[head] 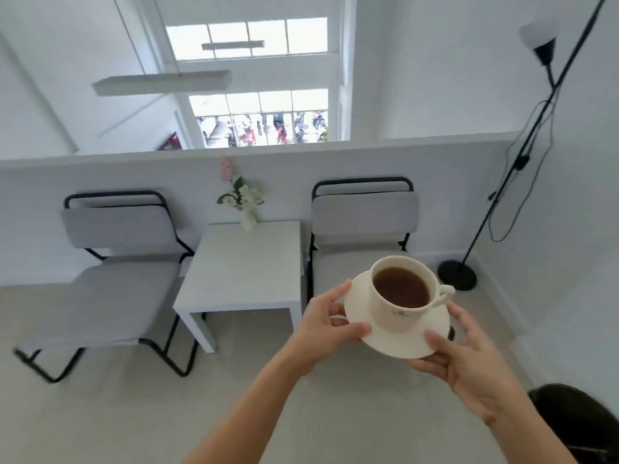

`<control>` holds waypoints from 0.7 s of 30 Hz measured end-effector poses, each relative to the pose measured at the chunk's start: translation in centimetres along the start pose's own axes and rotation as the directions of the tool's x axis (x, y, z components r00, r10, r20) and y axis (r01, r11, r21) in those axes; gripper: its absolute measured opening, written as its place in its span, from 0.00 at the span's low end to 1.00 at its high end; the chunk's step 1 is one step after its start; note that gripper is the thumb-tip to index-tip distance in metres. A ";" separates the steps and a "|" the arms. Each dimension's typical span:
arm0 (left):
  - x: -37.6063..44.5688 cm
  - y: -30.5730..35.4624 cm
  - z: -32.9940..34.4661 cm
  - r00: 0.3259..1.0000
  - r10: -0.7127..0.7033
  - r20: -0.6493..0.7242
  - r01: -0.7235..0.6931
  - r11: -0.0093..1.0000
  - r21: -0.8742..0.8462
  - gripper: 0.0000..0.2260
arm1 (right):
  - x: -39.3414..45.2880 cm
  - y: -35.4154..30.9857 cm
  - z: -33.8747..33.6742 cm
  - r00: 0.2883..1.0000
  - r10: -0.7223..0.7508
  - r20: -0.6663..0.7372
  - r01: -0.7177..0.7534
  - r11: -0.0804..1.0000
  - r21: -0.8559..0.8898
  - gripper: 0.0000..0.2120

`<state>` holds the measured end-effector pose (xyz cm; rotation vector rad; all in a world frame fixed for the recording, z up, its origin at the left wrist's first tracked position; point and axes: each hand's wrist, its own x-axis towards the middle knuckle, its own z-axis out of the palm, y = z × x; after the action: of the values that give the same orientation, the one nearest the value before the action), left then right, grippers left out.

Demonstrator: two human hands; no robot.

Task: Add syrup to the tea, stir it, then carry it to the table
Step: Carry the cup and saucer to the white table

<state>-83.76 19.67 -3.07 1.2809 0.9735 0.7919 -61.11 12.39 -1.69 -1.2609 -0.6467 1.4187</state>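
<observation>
Nearest the camera, the left hand (326, 324) and right hand (469, 356) each pinch the rim of a cream saucer (395, 343), thumbs on top and fingers beneath, holding it in the air. On the saucer stands a cream cup (407, 296) of dark tea (401, 287), its handle turned right. The cup is just right of the white bench (241, 262) and nearer than it. A vase of flowers (243, 204) stands at the bench's far edge. Grey chairs flank the bench, one left (114, 259), one right (363, 226). A black floor lamp (469, 249) stands well right of the bench.
</observation>
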 end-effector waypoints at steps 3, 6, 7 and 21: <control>-1.8 -0.3 -6.9 0.995 0.011 -0.097 -0.009 1.000 0.023 0.33 | 2.6 1.9 6.7 0.994 0.049 0.101 -0.046 0.998 -0.035 0.32; -2.7 -0.8 -13.0 0.977 -0.019 -0.214 0.022 1.000 0.012 0.37 | 5.8 3.2 12.6 0.978 0.097 0.185 -0.081 0.992 -0.092 0.31; -2.7 -1.3 -14.8 0.968 -0.034 -0.251 0.035 0.999 -0.002 0.38 | 6.9 3.6 14.4 0.971 0.113 0.209 -0.092 0.990 -0.107 0.31; 6.9 -6.4 -35.7 0.881 -0.117 -0.458 0.090 0.993 -0.079 0.45 | 27.9 10.4 32.4 0.910 0.215 0.355 -0.114 0.952 -0.285 0.28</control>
<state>-113.96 39.44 -11.07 0.9968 1.3797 1.0601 -90.85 43.45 -11.06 -1.2707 -1.0376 1.7915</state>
